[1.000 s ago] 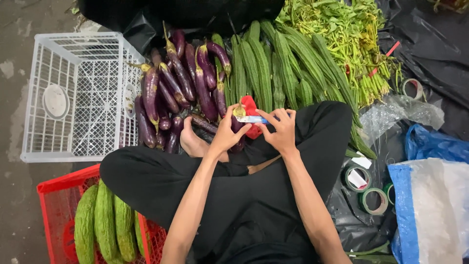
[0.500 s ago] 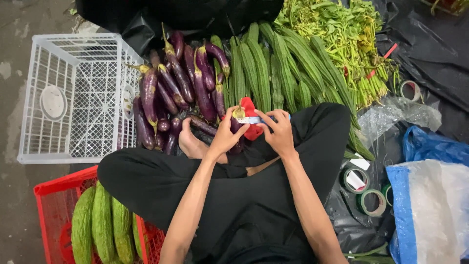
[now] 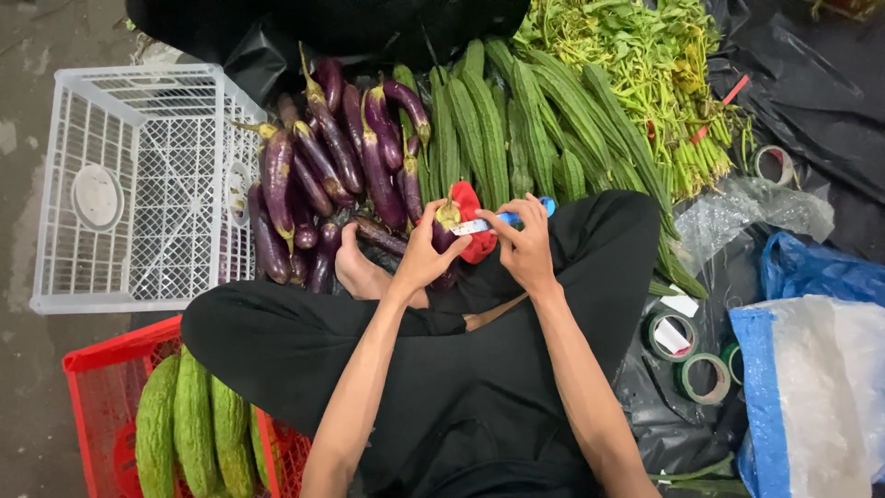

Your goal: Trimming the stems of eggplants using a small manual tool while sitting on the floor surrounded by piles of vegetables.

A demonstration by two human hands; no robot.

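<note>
While the person sits cross-legged on the floor, the left hand (image 3: 426, 251) clamps an aubergine (image 3: 446, 231) upright by its stem end, steadying it; the right hand (image 3: 525, 242) grips a blue-handled blade (image 3: 502, 219) against it, beside the red cloth (image 3: 472, 221) and purple pile (image 3: 323, 175).

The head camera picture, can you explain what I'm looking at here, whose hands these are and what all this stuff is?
This is a view from a camera on a seated person's head, looking down at their crossed legs. The left hand holds a purple eggplant against a red piece; I cannot tell what that is. The right hand grips a blue-handled knife at its stem. Ahead lie an eggplant pile, ridged green gourds and leafy greens. A white crate sits left, a red crate holds bitter gourds, and tape rolls lie right.
</note>
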